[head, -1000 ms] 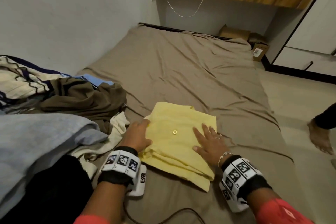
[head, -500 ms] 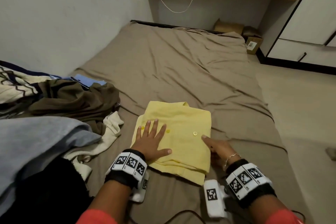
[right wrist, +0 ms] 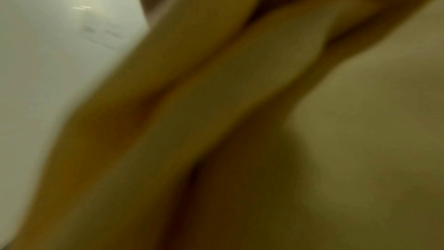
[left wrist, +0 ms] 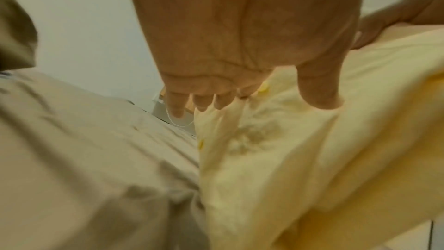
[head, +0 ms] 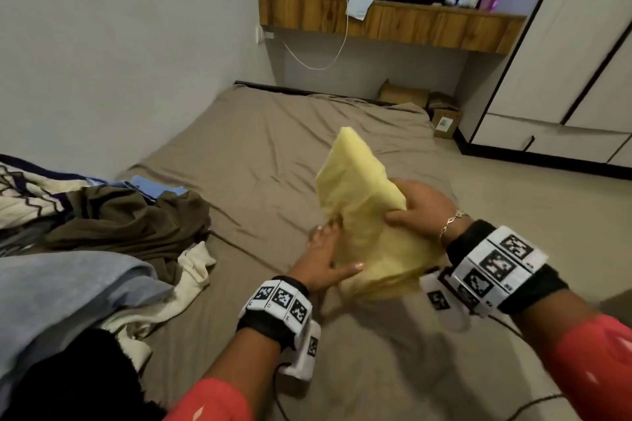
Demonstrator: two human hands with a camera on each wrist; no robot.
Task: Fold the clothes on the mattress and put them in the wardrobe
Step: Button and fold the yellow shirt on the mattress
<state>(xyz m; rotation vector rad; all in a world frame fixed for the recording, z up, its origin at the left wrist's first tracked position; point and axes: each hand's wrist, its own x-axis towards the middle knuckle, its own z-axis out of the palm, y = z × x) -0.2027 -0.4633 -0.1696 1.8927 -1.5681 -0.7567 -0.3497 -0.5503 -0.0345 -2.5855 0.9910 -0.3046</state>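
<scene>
A folded yellow shirt (head: 362,202) is lifted off the brown mattress (head: 273,147) and tilted up on end. My right hand (head: 420,208) grips its right edge, thumb across the front and fingers behind. At the lower left edge, my left hand (head: 337,249) holds it with the thumb on the front. In the left wrist view the thumb (left wrist: 319,90) presses on the yellow shirt (left wrist: 312,159). The right wrist view is blurred and shows only folds of the yellow shirt (right wrist: 216,83). The white wardrobe (head: 564,61) stands at the far right, doors closed.
A pile of unfolded clothes (head: 119,215) lies on the left of the mattress, with grey cloth (head: 68,284) nearer me. A wooden shelf (head: 393,20) hangs on the far wall above cardboard boxes (head: 441,116). Bare floor (head: 547,215) runs along the right.
The yellow shirt lay flat on the mattress under both palms. Both hands have since taken hold of its edges and raised it, and the head view has tipped upward.
</scene>
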